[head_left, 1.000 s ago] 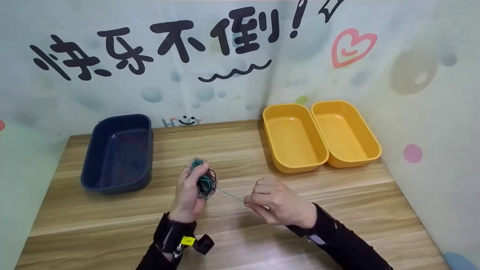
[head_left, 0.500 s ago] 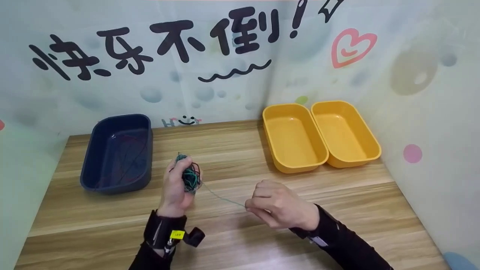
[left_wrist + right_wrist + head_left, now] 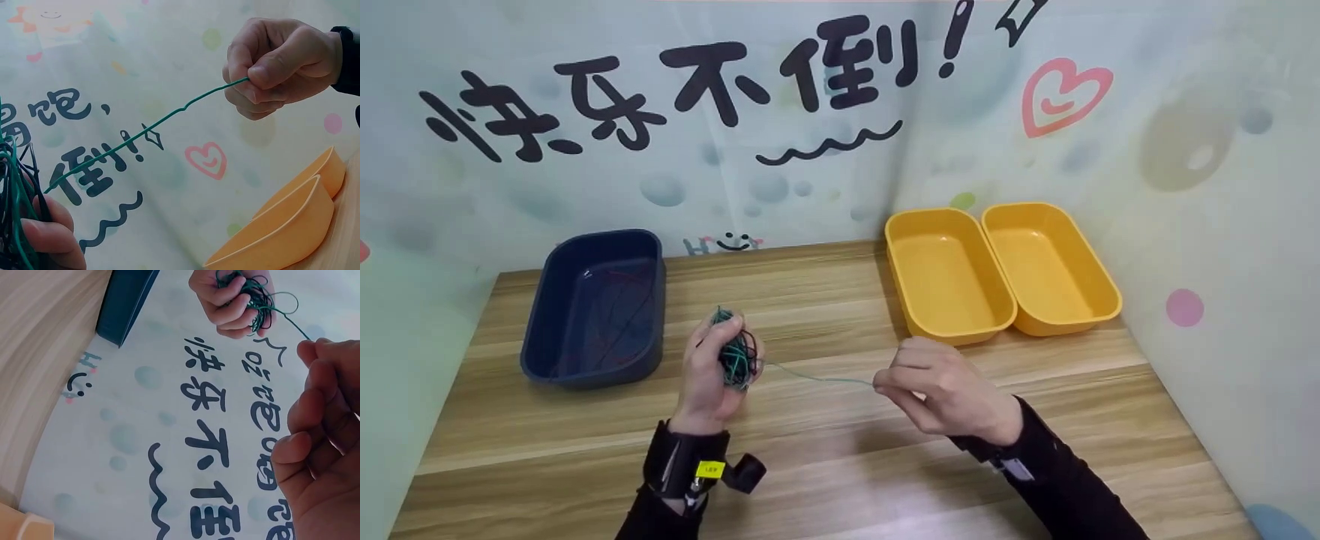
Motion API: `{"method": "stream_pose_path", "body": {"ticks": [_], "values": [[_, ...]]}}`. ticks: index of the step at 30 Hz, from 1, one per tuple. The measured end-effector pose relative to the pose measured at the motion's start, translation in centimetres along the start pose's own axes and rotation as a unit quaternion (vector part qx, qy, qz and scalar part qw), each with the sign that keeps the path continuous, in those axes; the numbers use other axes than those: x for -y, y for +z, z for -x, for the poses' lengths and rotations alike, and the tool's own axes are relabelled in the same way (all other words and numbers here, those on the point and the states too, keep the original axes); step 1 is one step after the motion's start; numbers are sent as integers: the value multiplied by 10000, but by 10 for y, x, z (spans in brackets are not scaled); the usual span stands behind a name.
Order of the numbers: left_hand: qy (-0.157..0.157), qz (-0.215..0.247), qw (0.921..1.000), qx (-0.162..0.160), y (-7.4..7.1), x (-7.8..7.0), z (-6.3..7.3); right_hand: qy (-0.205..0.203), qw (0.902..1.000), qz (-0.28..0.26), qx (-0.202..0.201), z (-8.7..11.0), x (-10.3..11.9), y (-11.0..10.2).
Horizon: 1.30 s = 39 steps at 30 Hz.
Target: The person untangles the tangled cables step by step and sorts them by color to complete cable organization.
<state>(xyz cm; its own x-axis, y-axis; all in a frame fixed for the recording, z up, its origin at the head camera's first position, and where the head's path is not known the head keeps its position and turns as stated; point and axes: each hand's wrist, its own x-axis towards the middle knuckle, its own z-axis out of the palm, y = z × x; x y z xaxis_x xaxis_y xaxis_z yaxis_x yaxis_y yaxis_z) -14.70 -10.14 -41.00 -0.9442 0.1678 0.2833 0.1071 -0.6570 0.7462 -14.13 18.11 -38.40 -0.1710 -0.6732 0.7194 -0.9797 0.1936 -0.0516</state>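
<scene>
My left hand (image 3: 709, 371) grips a tangled bundle of green and black wire (image 3: 737, 352), thumb across its top, above the table left of centre. Out of the bundle runs a single green wire (image 3: 143, 132), rising to my right hand (image 3: 949, 386). The right thumb and forefinger pinch that strand near its end, the other fingers curled. In the head view the strand sags slightly between the hands; a small kink shows midway in the left wrist view. The right wrist view shows the left fingers wrapped around the bundle (image 3: 253, 304), with a loop of wire standing out from it.
A dark blue bin (image 3: 531, 330) stands at the back left with thin dark red wires (image 3: 619, 315) inside. Two yellow bins (image 3: 913, 315) sit side by side at the back right. Printed wall panels (image 3: 825, 195) border the wooden table (image 3: 810, 300).
My left hand has shifted left with the wire bundle, then stayed nearly still. My right hand has moved right and slightly farther away, and the green strand between the hands is longer.
</scene>
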Motion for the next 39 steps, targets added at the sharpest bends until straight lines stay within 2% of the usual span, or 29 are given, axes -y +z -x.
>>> {"method": "stream_pose_path", "body": {"ticks": [3,8,14,18,22,27,31,35,39], "values": [[53,-5,9999,158,1,-1,0,103,9999,-59,-16,1,-2,-4],[54,11,9997,244,3,-1,0,173,9997,-156,20,2,-5,-9],[-8,516,9961,715,4,-2,0,204,9998,-26,33,3,-9,-11],[-114,724,9897,1234,6,-1,1,433,9989,84,-147,6,-17,-11],[-210,596,9798,1895,9,1,2,858,9957,169,-289,11,-25,-9],[-412,344,9670,2489,12,5,3,1284,9903,375,-382,15,-32,-5],[-309,228,9561,2905,13,8,4,1553,9843,590,-592,18,-38,-5],[-270,182,9549,2950,12,8,4,1878,9778,544,-753,20,-41,-8],[-258,196,9547,2960,9,7,3,1943,9774,492,-666,20,-40,-12]]}}
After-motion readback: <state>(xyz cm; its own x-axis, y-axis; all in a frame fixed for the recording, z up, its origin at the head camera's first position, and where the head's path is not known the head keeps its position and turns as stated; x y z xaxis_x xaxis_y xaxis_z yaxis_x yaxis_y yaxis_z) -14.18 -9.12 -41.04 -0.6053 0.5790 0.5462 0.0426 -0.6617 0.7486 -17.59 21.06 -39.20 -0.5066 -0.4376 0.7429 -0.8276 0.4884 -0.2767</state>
